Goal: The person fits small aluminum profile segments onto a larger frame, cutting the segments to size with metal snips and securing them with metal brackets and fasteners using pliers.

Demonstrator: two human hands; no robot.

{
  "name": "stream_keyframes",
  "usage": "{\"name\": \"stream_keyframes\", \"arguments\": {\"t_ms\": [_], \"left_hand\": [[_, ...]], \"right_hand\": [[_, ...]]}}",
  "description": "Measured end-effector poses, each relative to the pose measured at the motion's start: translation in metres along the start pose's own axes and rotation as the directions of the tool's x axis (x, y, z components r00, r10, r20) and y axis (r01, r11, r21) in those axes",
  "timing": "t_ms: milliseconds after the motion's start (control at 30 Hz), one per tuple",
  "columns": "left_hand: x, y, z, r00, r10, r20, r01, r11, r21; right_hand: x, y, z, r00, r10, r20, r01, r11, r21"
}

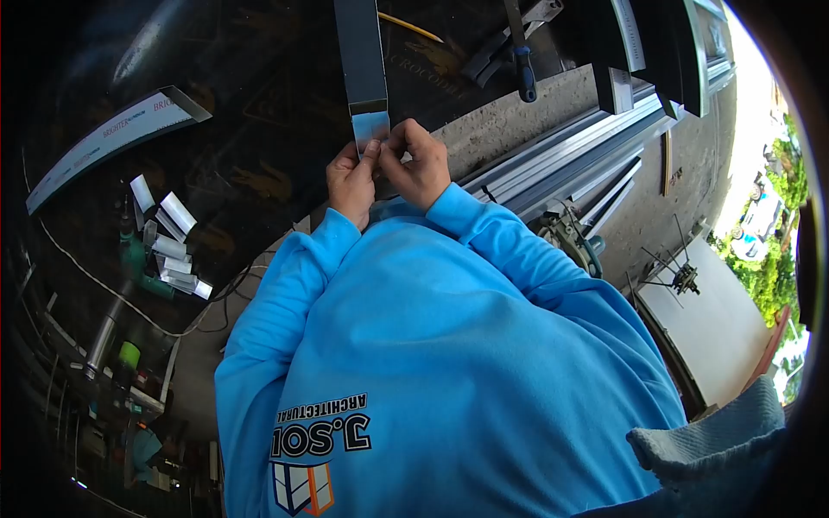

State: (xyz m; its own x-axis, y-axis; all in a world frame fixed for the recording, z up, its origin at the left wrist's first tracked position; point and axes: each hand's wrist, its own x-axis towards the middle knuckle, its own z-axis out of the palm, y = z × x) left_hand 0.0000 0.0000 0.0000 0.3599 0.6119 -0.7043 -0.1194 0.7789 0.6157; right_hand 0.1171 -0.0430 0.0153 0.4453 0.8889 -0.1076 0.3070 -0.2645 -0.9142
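Note:
A long dark aluminium profile (pixel 361 56) runs from the top of the view down to my hands, and its near end (pixel 371 125) looks pale blue and shiny. My left hand (pixel 352 183) is closed on that end, with the thumb along its face. Right beside it, my right hand (pixel 418 164) is curled in a pinch at the profile's right edge. Whatever lies between those fingertips is too small or hidden to make out. The two hands almost touch, close in front of my blue shirt.
On the dark table lie a film-covered profile (pixel 117 142), several short metal pieces (pixel 177 214) beside a green power tool (pixel 134 255), and a pencil (pixel 410 27). A blue-handled tool (pixel 526 76) lies near the table edge. Long metal profiles (pixel 570 142) are stacked at the right.

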Motion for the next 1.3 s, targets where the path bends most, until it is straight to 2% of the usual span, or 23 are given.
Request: {"name": "stream_keyframes", "arguments": {"t_ms": [100,300,367,800,1100,1200,1267,1300], "left_hand": [[-0.004,0.001,0.001,1.0,0.002,-0.023,-0.002,1.0,0.014],[0.0,0.002,-0.001,0.999,-0.018,0.027,0.018,1.0,0.0],[0.001,0.003,-0.001,0.998,0.021,0.054,-0.023,0.999,0.039],[0.004,-0.002,-0.001,1.0,0.011,0.015,-0.01,0.999,-0.03],[0.006,0.0,-0.003,0.999,0.04,0.031,-0.041,0.999,0.024],[0.004,0.004,-0.004,0.996,0.081,0.032,-0.083,0.995,0.058],[-0.001,0.012,-0.008,0.976,0.191,0.107,-0.204,0.972,0.121],[-0.003,0.017,-0.009,0.976,0.192,0.102,-0.204,0.971,0.122]], "right_hand": [[-0.003,-0.003,-0.001,0.997,0.073,0.02,-0.074,0.995,0.068],[-0.002,0.0,-0.004,0.998,0.056,0.013,-0.057,0.997,0.044],[-0.001,0.002,-0.005,0.999,0.02,0.026,-0.02,1.0,0.021],[0.003,-0.002,-0.006,0.999,-0.009,0.046,0.009,1.0,-0.012],[0.005,-0.001,-0.005,0.998,-0.037,0.041,0.036,0.999,0.022],[0.005,-0.001,-0.008,0.996,-0.043,0.082,0.04,0.999,0.036],[0.005,-0.005,-0.01,0.994,0.02,0.108,-0.047,0.968,0.247],[0.006,-0.01,-0.012,0.994,0.02,0.112,-0.047,0.967,0.25]]}}
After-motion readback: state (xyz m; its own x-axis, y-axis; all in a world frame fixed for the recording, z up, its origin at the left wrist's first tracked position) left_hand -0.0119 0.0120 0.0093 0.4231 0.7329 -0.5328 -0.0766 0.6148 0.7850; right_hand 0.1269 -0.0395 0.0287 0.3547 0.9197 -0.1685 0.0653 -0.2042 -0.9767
